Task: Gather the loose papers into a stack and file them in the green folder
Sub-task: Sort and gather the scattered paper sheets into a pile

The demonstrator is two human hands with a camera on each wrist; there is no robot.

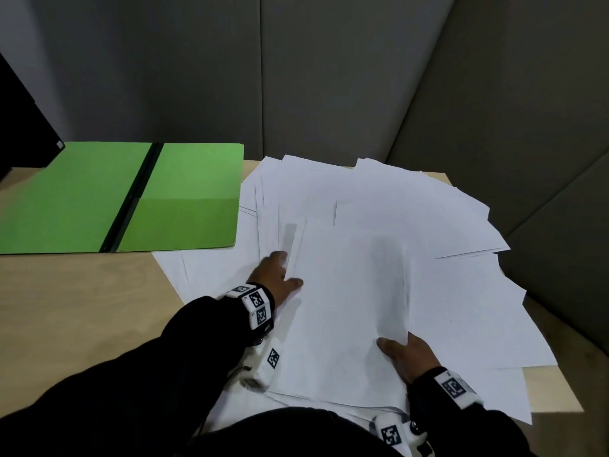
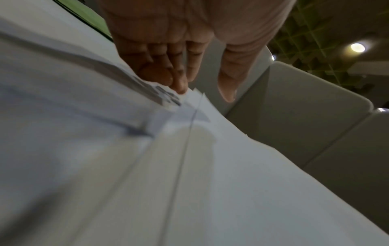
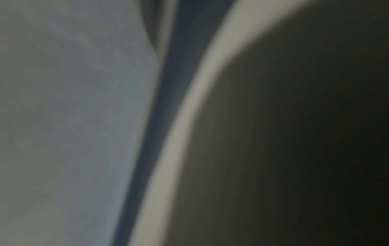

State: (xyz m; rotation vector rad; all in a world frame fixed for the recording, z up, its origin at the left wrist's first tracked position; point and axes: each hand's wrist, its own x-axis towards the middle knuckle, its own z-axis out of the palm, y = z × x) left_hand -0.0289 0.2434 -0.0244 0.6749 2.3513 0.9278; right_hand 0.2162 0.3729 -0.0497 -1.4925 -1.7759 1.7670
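Note:
The green folder lies open and flat at the back left of the table; a sliver of the folder shows in the left wrist view. Loose white papers fan across the right half. In front of me both hands hold a partly gathered stack. My left hand sets fairly straight fingers against the stack's left edge, thumb lying on top. My right hand grips the stack's near right corner, thumb above and fingers hidden beneath. The right wrist view is dark and blurred, with paper close to the lens.
Bare wooden table stretches left of the papers, in front of the folder. A black object stands at the far left. Grey partition walls close the back and right. Some sheets overhang the table's right edge.

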